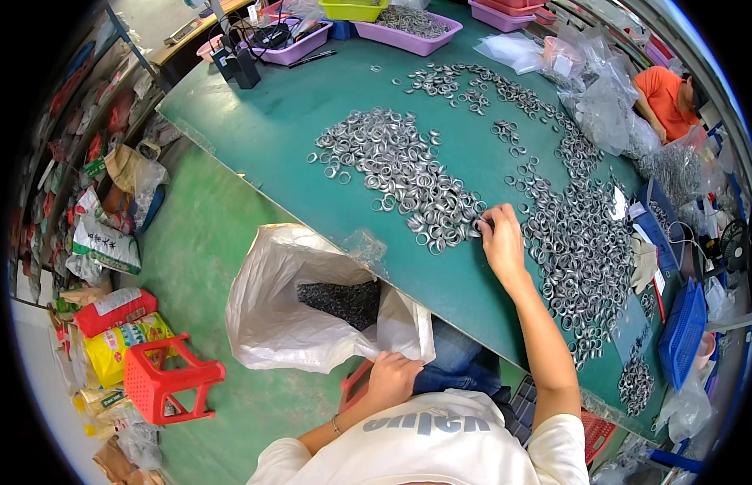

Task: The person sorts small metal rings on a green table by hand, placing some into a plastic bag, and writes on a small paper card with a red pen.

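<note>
My left hand is closed on the rim of a white woven sack, just below the table edge. The sack gapes open, and a heap of small dark pieces lies inside it. Over the green table, my right hand has thumb and fingers drawn together at the right end of a pile of grey metal rings. A ring shows at its fingertips. Another, wider spread of metal rings lies just to the right of that hand.
Purple trays stand along the far table edge. Clear plastic bags and a blue basket are at the right. A person in orange sits beyond them. A red stool stands on the floor at left.
</note>
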`<state>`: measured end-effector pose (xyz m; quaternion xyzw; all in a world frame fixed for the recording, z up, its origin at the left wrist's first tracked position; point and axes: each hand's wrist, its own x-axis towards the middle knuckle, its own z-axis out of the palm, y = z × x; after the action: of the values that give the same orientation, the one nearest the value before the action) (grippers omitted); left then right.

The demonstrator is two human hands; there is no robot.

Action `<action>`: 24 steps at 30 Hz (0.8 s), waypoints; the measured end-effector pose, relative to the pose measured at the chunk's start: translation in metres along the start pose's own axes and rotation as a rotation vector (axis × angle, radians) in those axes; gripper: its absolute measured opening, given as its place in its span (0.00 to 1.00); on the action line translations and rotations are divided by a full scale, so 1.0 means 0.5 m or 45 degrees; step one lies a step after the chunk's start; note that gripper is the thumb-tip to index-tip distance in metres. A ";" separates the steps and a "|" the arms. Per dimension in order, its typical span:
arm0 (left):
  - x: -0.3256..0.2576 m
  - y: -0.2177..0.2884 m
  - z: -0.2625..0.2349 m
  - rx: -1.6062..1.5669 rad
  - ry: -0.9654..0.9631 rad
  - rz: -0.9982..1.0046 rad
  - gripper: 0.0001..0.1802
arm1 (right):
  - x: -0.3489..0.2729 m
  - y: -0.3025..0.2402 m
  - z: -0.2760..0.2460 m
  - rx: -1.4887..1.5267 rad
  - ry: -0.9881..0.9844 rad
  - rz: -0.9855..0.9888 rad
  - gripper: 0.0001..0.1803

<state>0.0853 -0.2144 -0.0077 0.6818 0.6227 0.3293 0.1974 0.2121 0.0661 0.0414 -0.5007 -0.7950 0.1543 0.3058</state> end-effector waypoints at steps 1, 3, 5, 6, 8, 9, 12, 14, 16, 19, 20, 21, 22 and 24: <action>-0.001 0.000 0.000 0.000 -0.004 -0.004 0.04 | 0.001 0.008 0.001 -0.026 0.049 -0.049 0.06; -0.001 0.001 0.001 -0.002 -0.011 -0.012 0.04 | 0.000 0.011 -0.013 0.260 0.015 0.185 0.05; 0.001 0.002 0.002 -0.007 -0.004 -0.006 0.04 | 0.002 0.044 -0.012 0.866 -0.088 0.411 0.04; 0.001 0.002 0.002 -0.007 -0.002 -0.006 0.04 | -0.003 0.033 -0.016 0.976 -0.136 0.426 0.04; 0.000 0.002 0.000 0.001 0.000 -0.013 0.04 | -0.027 -0.023 -0.027 1.202 -0.239 0.453 0.05; -0.001 0.002 -0.001 0.004 -0.002 -0.012 0.04 | -0.040 -0.058 -0.030 1.185 -0.351 0.402 0.06; -0.007 -0.006 0.004 0.030 -0.015 0.001 0.04 | -0.089 -0.162 -0.002 1.203 -0.589 0.204 0.05; -0.003 -0.003 0.006 0.020 -0.030 0.012 0.05 | -0.105 -0.208 0.014 0.958 -0.693 0.083 0.07; -0.004 -0.004 0.007 0.008 -0.030 0.004 0.05 | -0.114 -0.232 0.034 0.906 -0.715 -0.242 0.09; -0.011 -0.007 0.006 -0.006 -0.006 -0.005 0.06 | -0.081 -0.210 0.021 0.750 -0.479 -0.081 0.12; -0.014 -0.008 0.005 -0.007 0.011 -0.002 0.06 | -0.062 -0.191 0.015 0.691 -0.349 -0.002 0.12; -0.014 -0.006 0.006 -0.017 0.024 0.012 0.07 | -0.036 -0.159 0.009 0.485 -0.102 -0.002 0.11; -0.014 -0.003 0.006 -0.025 0.014 0.006 0.07 | -0.013 -0.121 0.008 0.273 0.145 -0.006 0.11; -0.008 0.001 0.005 -0.040 0.003 0.003 0.07 | 0.010 -0.058 0.010 0.028 0.183 0.007 0.07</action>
<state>0.0876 -0.2182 -0.0099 0.6790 0.6170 0.3399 0.2069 0.1872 0.0581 0.0553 -0.5092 -0.7679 0.1275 0.3671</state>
